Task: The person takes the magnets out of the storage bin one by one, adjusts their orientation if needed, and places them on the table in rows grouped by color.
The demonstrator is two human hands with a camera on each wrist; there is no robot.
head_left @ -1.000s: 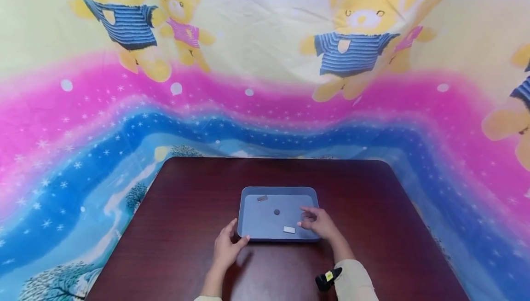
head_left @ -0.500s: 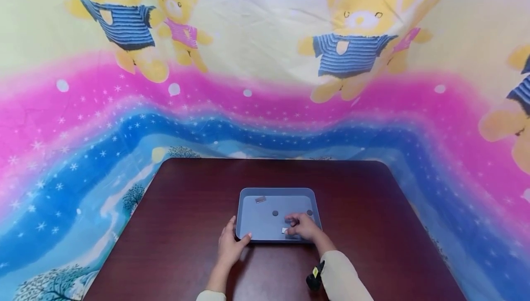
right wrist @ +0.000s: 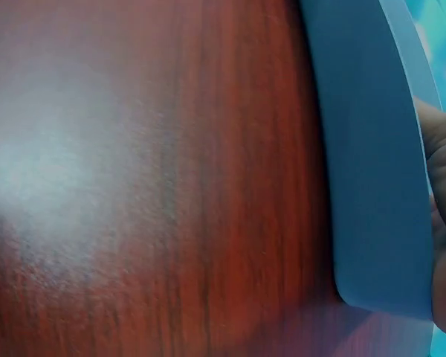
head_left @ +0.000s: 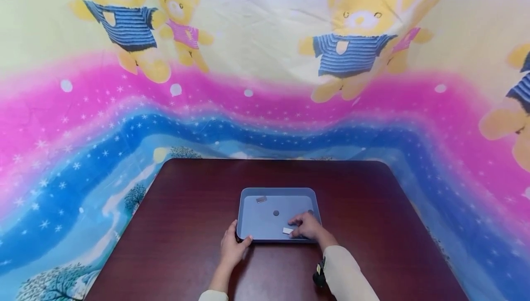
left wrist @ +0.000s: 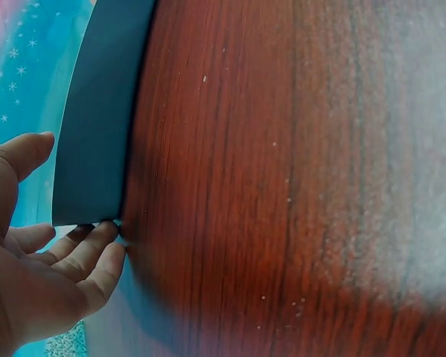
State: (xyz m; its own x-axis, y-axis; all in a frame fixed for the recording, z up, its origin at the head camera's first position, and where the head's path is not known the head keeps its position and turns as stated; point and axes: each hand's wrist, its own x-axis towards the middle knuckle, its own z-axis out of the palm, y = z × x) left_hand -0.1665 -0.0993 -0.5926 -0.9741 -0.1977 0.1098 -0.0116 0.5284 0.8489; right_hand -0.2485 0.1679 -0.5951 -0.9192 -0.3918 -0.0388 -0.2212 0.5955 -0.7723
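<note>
A shallow grey-blue tray point(head_left: 258, 232) lies on the table. My left hand point(head_left: 233, 249) is at its front left corner; in the left wrist view the fingers point(left wrist: 97, 256) touch the tray's end wall and the thumb stands apart from it. Inside the tray, my right hand point(head_left: 307, 226) reaches over the front right part, thumb and fingers spread apart. Its thumb tip is against or right beside a small white rectangular piece point(head_left: 286, 230); contact cannot be told. The right wrist view shows this hand partly hidden behind the tray wall point(right wrist: 379, 171).
Also in the tray are a small brownish rectangular piece point(head_left: 262, 199) at the back left, a dark round disc point(head_left: 276, 213) near the middle, and a second disc point(head_left: 310, 212) partly behind my right hand. A dark red wooden table point(head_left: 198, 199) surrounds the tray; a patterned cloth point(head_left: 265, 107) hangs behind.
My right hand has come left and toward me, from over the tray's right side to the white piece, uncovering the second disc. The left hand has stayed at the corner.
</note>
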